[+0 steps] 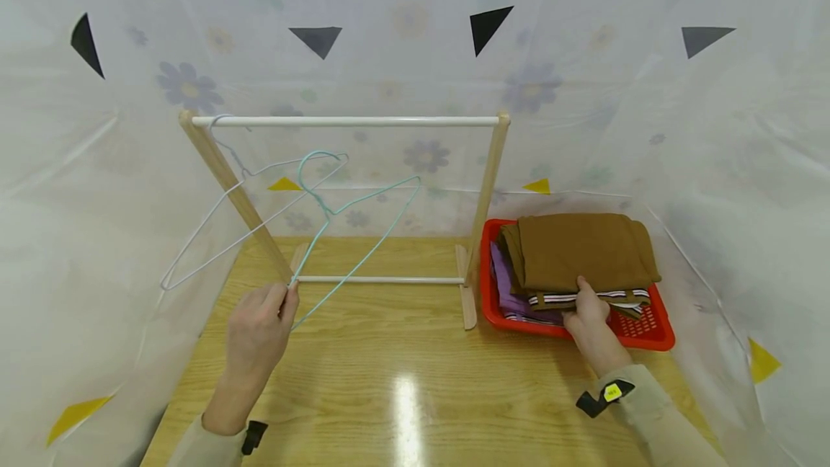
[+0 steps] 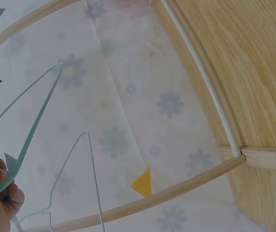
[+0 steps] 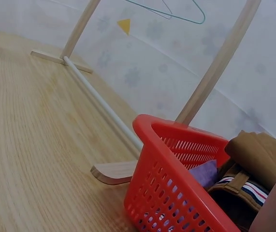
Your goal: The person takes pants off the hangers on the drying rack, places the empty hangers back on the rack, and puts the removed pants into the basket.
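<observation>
In the head view my left hand (image 1: 259, 319) grips a mint-green wire hanger (image 1: 369, 254) by one lower corner, its hook pointing up. In the left wrist view the hanger's wire (image 2: 34, 125) passes through the curled fingers. At the right, my right hand (image 1: 591, 319) pinches the front edge of folded brown pants (image 1: 583, 251), thumb on top and fingers beneath. The pants lie in a red plastic basket (image 1: 663, 319), over a folded purple garment (image 1: 509, 290). Their striped waistband with belt loops (image 3: 241, 186) shows in the right wrist view.
A wooden rack with a white top rail (image 1: 350, 122) stands at the back of the wooden table (image 1: 363, 373). A pale lilac hanger (image 1: 207, 218) hangs at the rail's left end. White flower-printed sheeting (image 1: 402, 49) surrounds the table.
</observation>
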### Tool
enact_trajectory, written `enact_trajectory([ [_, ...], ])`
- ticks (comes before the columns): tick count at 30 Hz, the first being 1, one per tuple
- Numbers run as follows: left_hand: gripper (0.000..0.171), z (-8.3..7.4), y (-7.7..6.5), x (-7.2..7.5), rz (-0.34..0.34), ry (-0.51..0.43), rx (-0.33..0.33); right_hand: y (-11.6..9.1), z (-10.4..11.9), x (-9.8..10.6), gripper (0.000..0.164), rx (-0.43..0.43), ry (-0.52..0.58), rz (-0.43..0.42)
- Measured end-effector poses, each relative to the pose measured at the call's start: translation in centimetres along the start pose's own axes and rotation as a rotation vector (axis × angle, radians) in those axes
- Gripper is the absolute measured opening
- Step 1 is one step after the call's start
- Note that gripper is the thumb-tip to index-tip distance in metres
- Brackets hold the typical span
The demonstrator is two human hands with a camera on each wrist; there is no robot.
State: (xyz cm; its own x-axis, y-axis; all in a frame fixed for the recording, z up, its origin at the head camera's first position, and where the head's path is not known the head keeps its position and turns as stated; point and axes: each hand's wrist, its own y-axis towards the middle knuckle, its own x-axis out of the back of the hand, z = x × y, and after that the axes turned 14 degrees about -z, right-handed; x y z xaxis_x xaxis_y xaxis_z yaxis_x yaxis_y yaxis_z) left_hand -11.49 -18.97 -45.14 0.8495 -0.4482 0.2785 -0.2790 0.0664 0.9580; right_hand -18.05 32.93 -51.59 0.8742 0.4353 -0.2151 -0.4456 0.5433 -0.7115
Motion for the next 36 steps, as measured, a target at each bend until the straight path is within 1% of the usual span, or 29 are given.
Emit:
enact_trajectory([
  [3, 0.052, 0.1, 0.0, 0.0, 0.012, -0.005, 0.004, -0.3, 0.0, 0.0, 0.084, 0.004, -0.001, 0.011],
  [6, 0.051, 0.1, -0.2, 0.0, 0.013, -0.018, 0.008, -0.6, 0.1, 0.0, 0.074, -0.007, 0.019, 0.014],
  [9, 0.051, 0.2, -0.3, -0.1, -0.001, -0.026, 0.006, -0.8, 0.5, 0.2, 0.064, -0.049, 0.019, 0.045],
  [12, 0.05, 0.2, -0.4, -0.1, -0.01, -0.026, -0.005, -1.3, 1.1, 0.5, 0.062, -0.101, -0.006, 0.092],
  [15, 0.05, 0.2, -0.4, -0.1, 0.0, -0.031, 0.004, -2.0, 1.8, 0.8, 0.068, -0.125, -0.039, 0.115],
  [19, 0.05, 0.2, -0.5, 0.0, 0.025, -0.032, 0.025, -2.8, 2.3, 1.2, 0.08, -0.11, -0.08, 0.12],
  [21, 0.05, 0.2, -0.6, 0.1, 0.03, -0.028, 0.028, -3.1, 2.6, 1.5, 0.079, -0.128, -0.073, 0.149],
  [26, 0.05, 0.2, -0.7, 0.0, 0.029, -0.026, 0.037, -3.7, 3.1, 2.4, 0.068, -0.246, -0.002, 0.216],
  [28, 0.049, 0.2, -0.7, 0.0, 0.027, -0.026, 0.04, -4.1, 3.2, 2.7, 0.075, -0.262, -0.008, 0.211],
  [31, 0.049, 0.2, -0.7, 0.0, 0.025, -0.025, 0.04, -4.9, 3.4, 3.0, 0.086, -0.266, -0.022, 0.196],
  [33, 0.049, 0.2, -0.8, 0.0, 0.024, -0.023, 0.037, -5.4, 3.4, 3.1, 0.092, -0.258, -0.053, 0.189],
  [36, 0.049, 0.2, -0.8, 0.0, 0.017, -0.021, 0.023, -6.1, 3.4, 3.3, 0.094, -0.246, -0.09, 0.205],
])
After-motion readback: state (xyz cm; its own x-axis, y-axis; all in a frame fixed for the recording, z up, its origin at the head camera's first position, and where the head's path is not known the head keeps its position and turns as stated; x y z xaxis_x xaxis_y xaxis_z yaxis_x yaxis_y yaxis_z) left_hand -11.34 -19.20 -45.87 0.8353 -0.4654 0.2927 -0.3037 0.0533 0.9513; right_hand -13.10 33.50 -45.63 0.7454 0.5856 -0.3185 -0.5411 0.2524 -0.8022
